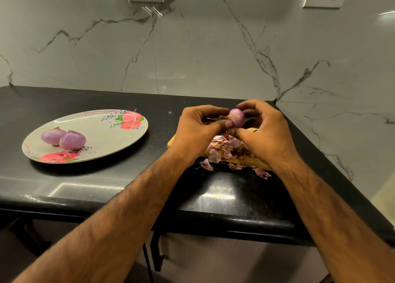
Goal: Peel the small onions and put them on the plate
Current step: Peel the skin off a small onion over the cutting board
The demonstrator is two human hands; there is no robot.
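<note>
Black stone table (106,188) bears a floral plate (96,122) holding two peeled purple onions (64,138). Left hand (198,131) and right hand (265,131) both pinch a small purple onion (237,117) above a yellow board (252,159) covered in peelings (226,148).

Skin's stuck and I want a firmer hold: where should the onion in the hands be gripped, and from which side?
Pinch the onion across its round belly, right hand coming from the right, probably the firmest hold. Its stringy root end points left toward the left hand, so that end stays free for pulling skin.
</note>
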